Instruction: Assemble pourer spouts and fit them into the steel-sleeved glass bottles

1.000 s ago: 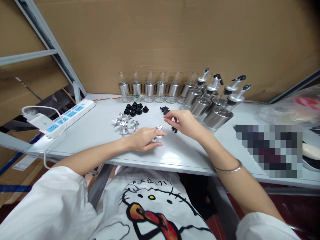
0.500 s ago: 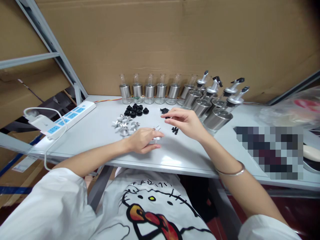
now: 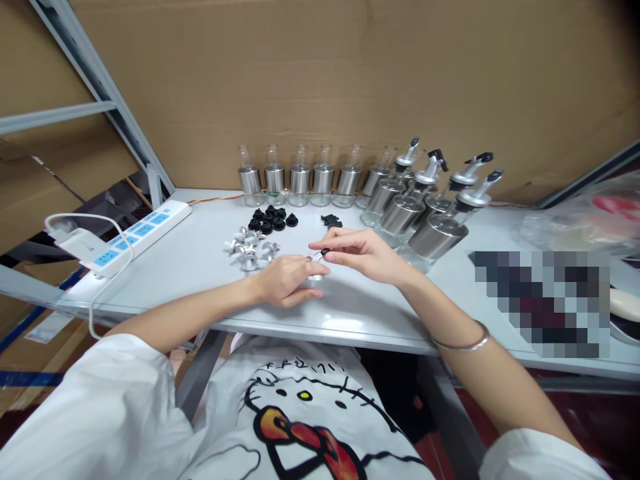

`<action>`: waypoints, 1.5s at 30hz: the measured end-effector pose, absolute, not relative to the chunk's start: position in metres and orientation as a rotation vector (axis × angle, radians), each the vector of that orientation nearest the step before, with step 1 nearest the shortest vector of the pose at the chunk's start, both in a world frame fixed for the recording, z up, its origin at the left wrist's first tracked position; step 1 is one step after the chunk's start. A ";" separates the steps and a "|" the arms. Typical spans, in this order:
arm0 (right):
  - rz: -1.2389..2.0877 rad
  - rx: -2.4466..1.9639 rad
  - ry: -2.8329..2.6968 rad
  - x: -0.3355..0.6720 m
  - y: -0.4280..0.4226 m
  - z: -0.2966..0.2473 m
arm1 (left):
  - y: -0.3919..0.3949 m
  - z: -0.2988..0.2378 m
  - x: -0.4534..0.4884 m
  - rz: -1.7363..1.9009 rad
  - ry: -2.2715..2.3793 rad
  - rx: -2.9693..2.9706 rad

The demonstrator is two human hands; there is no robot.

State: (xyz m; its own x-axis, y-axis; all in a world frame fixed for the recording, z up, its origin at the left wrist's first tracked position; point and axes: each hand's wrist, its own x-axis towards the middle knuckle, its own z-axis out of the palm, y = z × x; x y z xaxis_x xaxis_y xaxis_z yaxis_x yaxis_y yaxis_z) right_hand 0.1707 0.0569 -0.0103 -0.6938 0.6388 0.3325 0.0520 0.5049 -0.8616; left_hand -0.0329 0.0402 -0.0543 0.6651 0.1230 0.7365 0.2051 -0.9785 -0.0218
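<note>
My left hand [image 3: 284, 280] is closed around a silver pourer spout [image 3: 315, 257], held low over the tabletop with its tip pointing up and right. Its lower part is mostly covered by my fingers. Thumb and fingers of my right hand [image 3: 370, 257] pinch a small black cap [image 3: 325, 253] at the tip of that spout. To the left of it lies a pile of loose silver pourer spouts [image 3: 249, 253]. Behind them sit several black stoppers [image 3: 273, 220]. Beyond my right hand is a small heap of flat black pieces [image 3: 331, 221].
Glass bottles with steel sleeves [image 3: 300, 180] line the back; several with pourers fitted [image 3: 440, 233] stand at right. A white power strip [image 3: 145, 233] with a plugged-in charger lies left. Plastic bags [image 3: 585, 213] rest at far right. A cardboard wall [image 3: 325, 80] closes the back.
My right hand has moved down and left, bringing the black cap to the tip of the pourer spout. My left hand has stayed in place with the spout.
</note>
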 end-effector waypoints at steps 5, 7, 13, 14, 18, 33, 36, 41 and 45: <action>1.193 -0.539 -2.114 0.172 0.056 -0.011 | 0.040 -0.054 -0.033 -1.203 -0.262 -2.758; 1.194 -0.537 -2.117 0.172 0.056 -0.011 | 0.039 -0.053 -0.032 -1.206 -0.258 -2.751; 1.204 -0.535 -2.108 0.171 0.055 -0.010 | 0.039 -0.052 -0.032 -1.192 -0.268 -2.738; 1.210 -0.545 -2.107 0.170 0.055 -0.009 | 0.039 -0.052 -0.032 -1.192 -0.263 -2.737; 1.202 -0.609 -2.122 0.170 0.055 -0.009 | 0.039 -0.052 -0.032 -1.191 -0.212 -2.760; 1.243 -0.484 -1.942 0.174 0.058 -0.008 | 0.041 -0.054 -0.033 -1.218 -0.208 -2.774; 1.144 -0.528 -2.014 0.175 0.060 -0.007 | 0.042 -0.056 -0.034 -1.231 -0.231 -2.797; 1.078 -0.578 -2.051 0.173 0.060 -0.007 | 0.043 -0.060 -0.035 -1.206 -0.257 -2.812; 1.054 -0.630 -2.050 0.172 0.060 -0.007 | 0.042 -0.060 -0.034 -1.204 -0.257 -2.809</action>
State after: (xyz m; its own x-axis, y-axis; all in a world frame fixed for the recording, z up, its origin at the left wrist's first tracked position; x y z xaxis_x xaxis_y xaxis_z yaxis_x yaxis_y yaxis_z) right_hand 0.1719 0.0605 -0.0074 -0.6101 0.6925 0.3850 0.0898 0.5432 -0.8348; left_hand -0.0343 0.0424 -0.0597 0.6779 0.1240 0.7246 0.1827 -0.9832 -0.0027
